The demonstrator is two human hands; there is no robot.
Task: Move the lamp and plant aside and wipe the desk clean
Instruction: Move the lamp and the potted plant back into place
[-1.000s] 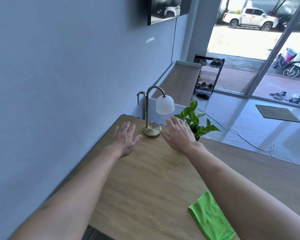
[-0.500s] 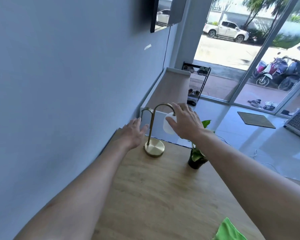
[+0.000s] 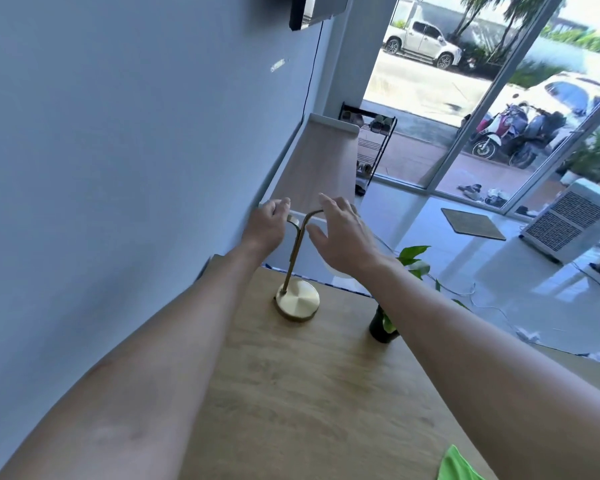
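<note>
Your desk [image 3: 291, 393] is a light wood top running along the blue wall [image 3: 118, 168], with both bare forearms stretched out over it. Lamp [image 3: 297, 299] stands at the far end near the wall, round brass base flat on the desk, thin stem rising and curving over at the top; its white shade is mostly hidden behind your right hand [image 3: 343, 240]. That right hand sits at the curved top of the stem, fingers spread and fairly straight, not wrapped around anything, contact unclear. Your left hand [image 3: 269, 225] is by the small hooked end of the stem, fingers curled in toward it; can't tell if it actually grips. Plant [image 3: 383, 327] in a dark pot stands right of the lamp base, apart from it. Green cloth [image 3: 459, 465] corner lies at the near right edge.
</note>
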